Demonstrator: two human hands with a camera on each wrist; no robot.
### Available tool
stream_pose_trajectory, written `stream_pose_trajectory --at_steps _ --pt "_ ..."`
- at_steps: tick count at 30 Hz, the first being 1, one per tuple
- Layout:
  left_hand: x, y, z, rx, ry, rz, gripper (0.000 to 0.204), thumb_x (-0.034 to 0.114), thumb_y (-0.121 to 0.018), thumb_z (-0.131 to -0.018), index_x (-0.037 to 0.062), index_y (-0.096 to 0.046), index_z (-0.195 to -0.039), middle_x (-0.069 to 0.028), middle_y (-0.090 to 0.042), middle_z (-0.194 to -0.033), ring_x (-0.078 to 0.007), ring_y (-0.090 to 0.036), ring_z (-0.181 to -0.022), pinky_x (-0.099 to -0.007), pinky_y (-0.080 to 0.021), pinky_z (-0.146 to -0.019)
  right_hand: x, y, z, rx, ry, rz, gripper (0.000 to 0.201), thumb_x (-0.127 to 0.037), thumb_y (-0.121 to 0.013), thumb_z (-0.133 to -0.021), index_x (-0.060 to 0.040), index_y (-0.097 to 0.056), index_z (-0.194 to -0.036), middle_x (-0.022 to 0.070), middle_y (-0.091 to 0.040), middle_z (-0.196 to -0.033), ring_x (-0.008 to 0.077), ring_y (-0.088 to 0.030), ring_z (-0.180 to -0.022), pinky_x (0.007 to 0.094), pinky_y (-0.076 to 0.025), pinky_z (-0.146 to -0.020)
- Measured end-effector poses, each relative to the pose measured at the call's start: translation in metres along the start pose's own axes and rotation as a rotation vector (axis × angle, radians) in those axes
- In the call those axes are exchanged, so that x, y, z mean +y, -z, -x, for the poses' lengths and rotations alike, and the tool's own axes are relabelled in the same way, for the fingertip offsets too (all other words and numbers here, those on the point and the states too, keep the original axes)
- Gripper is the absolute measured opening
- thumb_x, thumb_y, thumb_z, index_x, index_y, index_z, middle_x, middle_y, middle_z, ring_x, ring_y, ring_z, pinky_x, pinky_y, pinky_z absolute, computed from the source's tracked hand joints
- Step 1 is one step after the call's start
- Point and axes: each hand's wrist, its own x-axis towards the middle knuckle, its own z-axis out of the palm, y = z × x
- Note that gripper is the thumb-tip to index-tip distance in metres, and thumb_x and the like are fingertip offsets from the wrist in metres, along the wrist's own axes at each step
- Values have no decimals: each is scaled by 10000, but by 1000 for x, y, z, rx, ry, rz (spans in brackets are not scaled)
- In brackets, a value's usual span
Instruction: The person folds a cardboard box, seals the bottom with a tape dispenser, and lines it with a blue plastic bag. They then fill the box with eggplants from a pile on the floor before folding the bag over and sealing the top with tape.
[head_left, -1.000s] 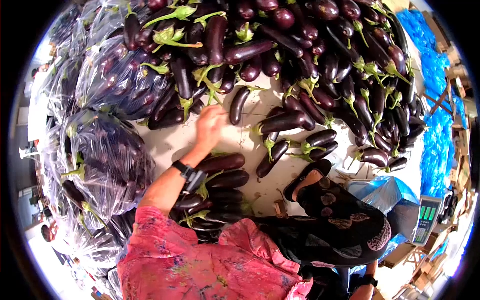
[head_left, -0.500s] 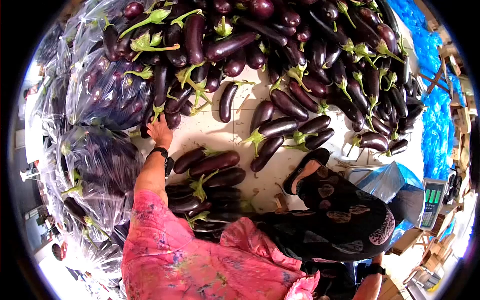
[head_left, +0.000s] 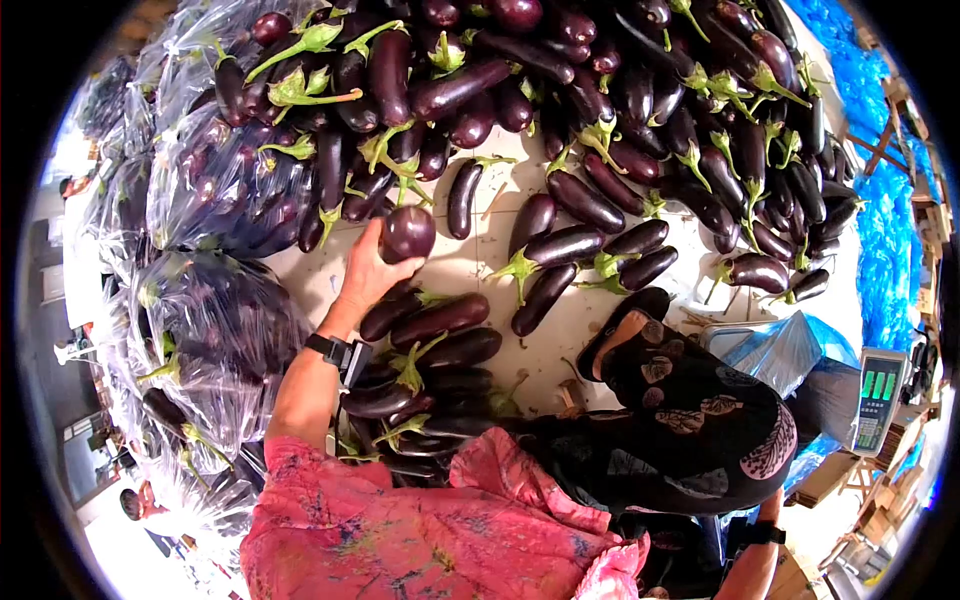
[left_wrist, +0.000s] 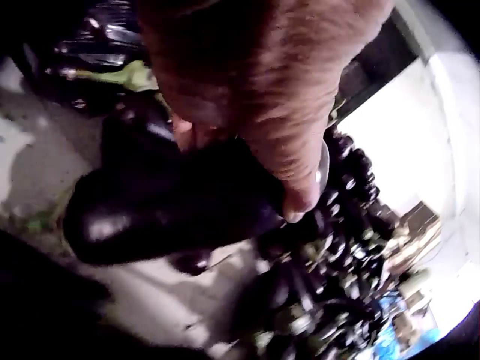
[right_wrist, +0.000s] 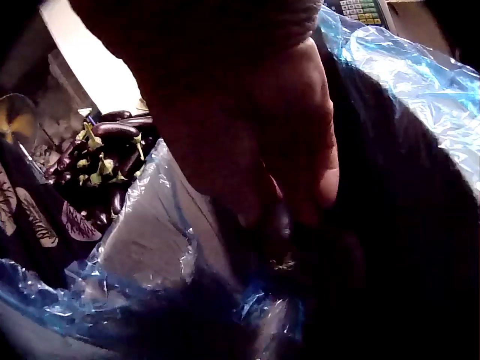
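My left hand (head_left: 372, 268) grips a round-ended purple eggplant (head_left: 408, 233) just below the front edge of the big pile (head_left: 470, 85). From the left wrist, the hand (left_wrist: 247, 90) reaches over the dark eggplant (left_wrist: 172, 217), thumb along its far side. The knee hides my right hand in the head view. In the right wrist view that hand (right_wrist: 247, 135) points down into a blue-tinted plastic bag (right_wrist: 150, 240); its fingertips are in deep shadow, and what they touch is unclear.
Clear plastic bags of eggplants (head_left: 205, 340) line the left. More eggplants (head_left: 440, 320) lie by the pink shirt (head_left: 400, 520), others (head_left: 565, 245) near the foot. A scale display (head_left: 878, 395) and blue plastic (head_left: 885, 240) are at the right.
My left hand has moved right from the left edge of the pile and lifted an eggplant. The head view has shifted slightly; the right forearm stays beside the knee.
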Motion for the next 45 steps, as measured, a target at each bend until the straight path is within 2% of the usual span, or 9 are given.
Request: stream_pose_trajectory --at_steps 3,9,13,18,25,34,39,42,45 --pt "56 32 -30 -188 56 548 728 188 -825 -708 14 -506 -1338 -68 -645 -1165 -174 -624 -1032 -328 -493 -956 1 0 -19 16 84 -15 330 -228 -655 -859 15 -622 -1079 246 -693 -888 406 -687 -754 395 -508 -630" --pt "144 -15 -36 -530 66 1452 1178 785 -727 -650 53 -349 -1492 -204 -589 -1318 -353 -623 -1137 -503 -523 -995 -70 -2 -3 237 268 -86 288 -187 -632 -876 13 -621 -1082 245 -681 -898 422 -668 -834 415 -500 -709" --pt "175 -61 -24 -579 226 1527 1129 737 -754 -671 81 -350 -1496 -187 -581 -1299 -333 -633 -1105 -484 -543 -967 -74 4 8 210 237 -134 336 -174 -605 -905 30 -616 -1172 163 -724 -914 199 -685 -802 342 -525 -692" --pt "186 -76 -20 -814 178 1536 1169 810 -684 -637 99 -341 -1499 -224 -511 -1421 -300 -641 -1106 -437 -576 -938 -87 12 8 143 -32 -400 401 -159 -639 -895 29 -583 -1245 122 -698 -884 136 -636 -754 279 -524 -637" --pt "163 -98 12 -821 784 1547 881 649 -679 -825 -9 -467 -1371 -224 -613 -1205 -309 -665 -1022 -405 -591 -887 -96 12 4 81 12 -464 393 -176 -647 -910 17 -589 -1248 60 -660 -871 113 -607 -743 260 -517 -634" --pt "172 -100 -4 -870 572 1475 902 759 -308 -936 -9 -492 -1373 -190 -661 -1142 -276 -691 -952 -390 -608 -833 -98 8 1 86 34 -531 360 -180 -650 -899 2 -617 -1208 55 -671 -814 112 -610 -715 268 -494 -617" --pt "201 -97 -8 -720 578 1329 960 794 -409 -880 -1 -440 -1418 -183 -651 -1129 -269 -681 -911 -393 -592 -774 -92 10 2 122 50 -555 356 -237 -633 -901 -21 -631 -1184 58 -675 -837 120 -625 -734 268 -500 -632" --pt "237 -92 -29 -737 171 1020 980 775 -559 -818 -22 -458 -1379 -190 -663 -1102 -255 -688 -882 -391 -601 -756 -101 37 10 133 33 -506 456 -314 -662 -927 15 -606 -1238 91 -689 -898 155 -637 -789 303 -520 -700" --pt "300 -91 -49 -899 167 1308 968 710 -658 -802 -45 -437 -1366 -196 -615 -1162 -263 -662 -923 -367 -588 -747 -119 71 18 242 98 -565 445 -306 -662 -946 1 -602 -1263 68 -686 -910 128 -632 -832 286 -522 -733"
